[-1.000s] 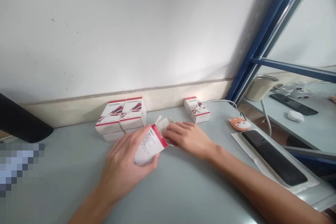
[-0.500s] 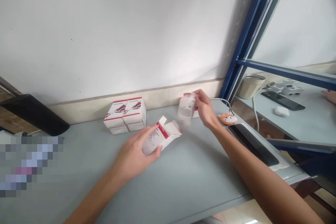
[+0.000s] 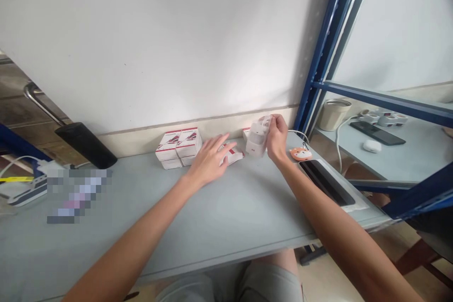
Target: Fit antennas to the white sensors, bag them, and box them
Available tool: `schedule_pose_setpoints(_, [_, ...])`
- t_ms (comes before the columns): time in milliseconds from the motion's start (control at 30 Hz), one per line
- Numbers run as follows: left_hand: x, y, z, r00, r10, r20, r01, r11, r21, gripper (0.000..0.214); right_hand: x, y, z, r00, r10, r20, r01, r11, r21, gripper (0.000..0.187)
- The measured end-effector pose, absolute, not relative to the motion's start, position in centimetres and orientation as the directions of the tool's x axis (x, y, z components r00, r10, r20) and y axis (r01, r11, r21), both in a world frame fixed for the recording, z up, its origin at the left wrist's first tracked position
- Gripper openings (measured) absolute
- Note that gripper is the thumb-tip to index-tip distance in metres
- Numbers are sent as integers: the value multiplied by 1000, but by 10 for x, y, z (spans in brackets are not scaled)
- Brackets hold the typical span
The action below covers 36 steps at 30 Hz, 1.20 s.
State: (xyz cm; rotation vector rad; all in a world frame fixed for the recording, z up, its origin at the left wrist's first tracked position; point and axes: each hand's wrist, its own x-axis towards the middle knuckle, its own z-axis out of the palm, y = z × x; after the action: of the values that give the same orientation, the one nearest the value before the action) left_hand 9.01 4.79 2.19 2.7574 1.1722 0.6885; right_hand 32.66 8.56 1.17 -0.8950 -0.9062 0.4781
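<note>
Big grey desk (image 3: 226, 226) along the wall, box stacks (image 3: 179, 147) at the back. R hand (image 3: 277, 138) has its fingers wrapped round a white plastic device (image 3: 256, 139) (some sort of detector, prob), held up near the desk's back edge. L hand (image 3: 210, 160) is spread open, fingers apart, w/ fingertips on an open red-and-white carton (image 3: 231, 155) lying flat.

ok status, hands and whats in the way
Right hand gripping white unit, raised off the table. Left hand spread on open box. Box stack just beyond left hand.
</note>
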Motion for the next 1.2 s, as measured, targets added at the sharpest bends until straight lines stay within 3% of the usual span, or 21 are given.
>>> schedule_pose_setpoints(67, [94, 32, 12, 481, 733, 482, 533, -681, 503, 43, 311, 81, 10, 554, 712, 431, -13, 525, -851, 33])
schedule_pose_setpoints(100, [95, 23, 7, 395, 794, 462, 422, -603, 677, 52, 301, 78, 9, 539, 736, 410, -25, 501, -865, 34])
schedule_pose_setpoints(167, [93, 8, -2, 332, 920, 207, 137, -264, 955, 71, 278, 69, 6, 469, 799, 376, -48, 448, -893, 36])
schedule_pose_setpoints(200, [91, 3, -5, 367, 928, 58, 0, -63, 998, 69, 267, 63, 5, 419, 831, 366, -55, 426, -903, 36])
schedule_pose_setpoints(267, [82, 0, -11, 431, 893, -131, -220, 244, 944, 56, 250, 49, 6, 301, 879, 371, -57, 405, -912, 34])
schedule_pose_setpoints(367, [63, 5, -15, 445, 875, -190, -385, 379, 841, 44, 244, 29, 18, 162, 869, 468, -31, 479, -877, 30])
schedule_pose_setpoints(467, [43, 9, -19, 490, 849, -198, -457, 444, 771, 48, 254, 22, 42, 254, 771, 584, -10, 606, -796, 28])
schedule_pose_setpoints(600, [25, 4, -22, 557, 802, -217, -439, 506, 743, 32, 262, 54, 73, 434, 664, 609, 36, 663, -748, 26])
schedule_pose_setpoints(667, [22, -1, -20, 643, 749, -157, -395, 501, 770, 50, 258, 86, 76, 458, 698, 550, 44, 600, -799, 24])
schedule_pose_setpoints(733, [21, -5, -15, 740, 668, -84, -380, 517, 767, 68, 251, 118, 66, 369, 822, 434, 157, 405, -901, 25])
schedule_pose_setpoints(767, [22, -6, -13, 770, 634, -69, -377, 540, 753, 67, 247, 131, 57, 288, 881, 377, 305, 289, -908, 24])
schedule_pose_setpoints(900, [24, -12, -12, 800, 590, -110, -358, 616, 702, 56, 239, 149, 24, 237, 913, 331, 494, 181, -851, 13])
schedule_pose_setpoints(1000, [25, -13, -16, 787, 608, -104, -389, 620, 682, 51, 239, 134, 15, 237, 853, 465, 659, 210, -722, 29])
schedule_pose_setpoints(1033, [25, -12, -18, 780, 618, -93, -409, 617, 672, 48, 239, 127, 14, 177, 823, 539, 723, 263, -639, 32])
schedule_pose_setpoints(1100, [25, -11, -20, 765, 639, -75, -448, 612, 651, 44, 239, 110, 10, -122, 796, 593, 784, 443, -434, 32])
schedule_pose_setpoints(1167, [25, -10, -21, 752, 655, -79, -470, 616, 632, 40, 239, 96, 2, -454, 753, 476, 709, 629, -319, 31])
schedule_pose_setpoints(1200, [25, -10, -22, 746, 661, -85, -479, 620, 622, 39, 240, 90, -3, -539, 732, 417, 678, 671, -301, 31])
